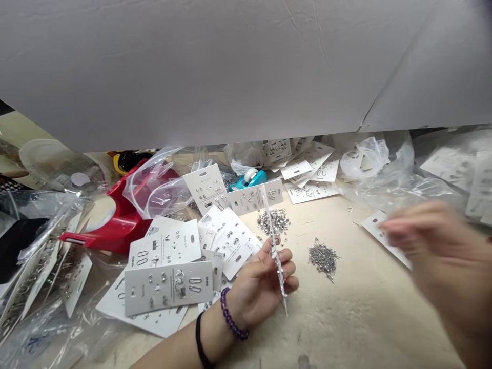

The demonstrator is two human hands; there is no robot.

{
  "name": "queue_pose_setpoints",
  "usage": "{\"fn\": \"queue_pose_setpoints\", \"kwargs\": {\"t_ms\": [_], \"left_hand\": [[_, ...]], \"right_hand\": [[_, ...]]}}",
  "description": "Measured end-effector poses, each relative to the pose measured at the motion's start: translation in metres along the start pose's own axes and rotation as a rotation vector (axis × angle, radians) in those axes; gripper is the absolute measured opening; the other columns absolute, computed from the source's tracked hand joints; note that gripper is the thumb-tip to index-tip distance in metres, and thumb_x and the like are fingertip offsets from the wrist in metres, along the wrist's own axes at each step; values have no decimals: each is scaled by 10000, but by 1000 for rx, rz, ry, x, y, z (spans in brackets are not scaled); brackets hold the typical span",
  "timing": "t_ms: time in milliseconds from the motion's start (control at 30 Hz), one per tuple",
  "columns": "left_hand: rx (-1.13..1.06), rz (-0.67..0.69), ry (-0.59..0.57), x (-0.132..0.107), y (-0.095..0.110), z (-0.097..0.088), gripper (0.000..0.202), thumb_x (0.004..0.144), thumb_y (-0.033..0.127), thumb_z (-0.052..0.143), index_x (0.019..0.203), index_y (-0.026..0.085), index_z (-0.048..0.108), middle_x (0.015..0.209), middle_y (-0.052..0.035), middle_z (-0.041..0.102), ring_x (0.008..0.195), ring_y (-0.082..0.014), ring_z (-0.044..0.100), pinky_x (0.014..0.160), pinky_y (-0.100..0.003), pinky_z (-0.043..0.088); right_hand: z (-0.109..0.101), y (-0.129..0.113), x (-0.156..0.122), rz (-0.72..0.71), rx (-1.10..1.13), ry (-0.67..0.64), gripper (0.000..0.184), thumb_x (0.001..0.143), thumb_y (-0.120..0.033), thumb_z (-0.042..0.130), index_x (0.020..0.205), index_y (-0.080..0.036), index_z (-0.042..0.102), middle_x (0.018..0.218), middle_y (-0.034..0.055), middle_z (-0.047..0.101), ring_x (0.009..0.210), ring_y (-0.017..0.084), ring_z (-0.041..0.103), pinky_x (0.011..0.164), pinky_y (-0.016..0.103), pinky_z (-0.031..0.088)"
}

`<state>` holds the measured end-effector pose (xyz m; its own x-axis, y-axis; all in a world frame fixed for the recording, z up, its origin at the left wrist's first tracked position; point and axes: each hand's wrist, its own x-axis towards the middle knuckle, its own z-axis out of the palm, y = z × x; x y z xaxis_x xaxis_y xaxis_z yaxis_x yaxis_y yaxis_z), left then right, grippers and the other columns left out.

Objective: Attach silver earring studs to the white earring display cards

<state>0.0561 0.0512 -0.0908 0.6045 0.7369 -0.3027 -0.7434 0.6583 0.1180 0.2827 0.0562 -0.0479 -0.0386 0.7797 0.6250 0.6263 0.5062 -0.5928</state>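
Observation:
My left hand [255, 287], with a purple bead bracelet and a black band at the wrist, grips a white earring card [277, 261]. The card stands nearly edge-on to me, silvery pieces along its face. On the right, my right hand [434, 256] is raised and blurred; its fingers look pinched together, and anything between them is too small or smeared to make out. Behind it lies another white card [378, 233], partly covered by the hand. Between the hands sits a pile of small metal earring studs [323, 259]. A second pile of small metal bits [282, 221] lies behind the held card.
Filled earring cards [169, 287] overlap at the left, beside a red plastic holder [111, 225]. A teal tape dispenser [251, 178] and more cards [311, 164] stand at the back. Clear plastic bags [388, 179] crowd the edges. A large grey-white panel [230, 72] overhangs the table.

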Motion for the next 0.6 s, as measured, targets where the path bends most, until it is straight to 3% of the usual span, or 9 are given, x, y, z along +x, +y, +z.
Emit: {"fn": "queue_pose_setpoints", "kwargs": {"t_ms": [67,200,367,600], "left_hand": [[4,9,-17,-1,0,1,228,691,51,591,830,222,534,670,36,474,545,-49,452,593,-193,359],[49,24,-47,-3,-2,0,214,685,75,625,830,215,554,659,40,506,547,-40,480,589,-183,366],[144,14,-94,-3,-8,-2,204,671,68,645,829,189,599,633,22,562,565,-45,530,607,-177,403],[156,-8,-75,-4,-9,0,175,678,91,653,820,183,610,597,22,558,542,-39,527,617,-171,424]], "right_hand": [[33,-25,0,-64,192,-199,60,836,-160,548,803,-194,586,707,17,502,683,117,505,550,237,455],[68,-41,-15,14,282,-267,140,828,-85,535,873,-205,590,731,5,508,677,111,506,564,236,444],[73,-39,-28,12,337,-214,137,808,-52,537,840,-176,586,714,-1,513,659,102,501,550,220,437],[75,-40,-26,-8,373,-209,127,809,-65,527,836,-167,597,689,7,509,638,111,513,524,223,446]]}}
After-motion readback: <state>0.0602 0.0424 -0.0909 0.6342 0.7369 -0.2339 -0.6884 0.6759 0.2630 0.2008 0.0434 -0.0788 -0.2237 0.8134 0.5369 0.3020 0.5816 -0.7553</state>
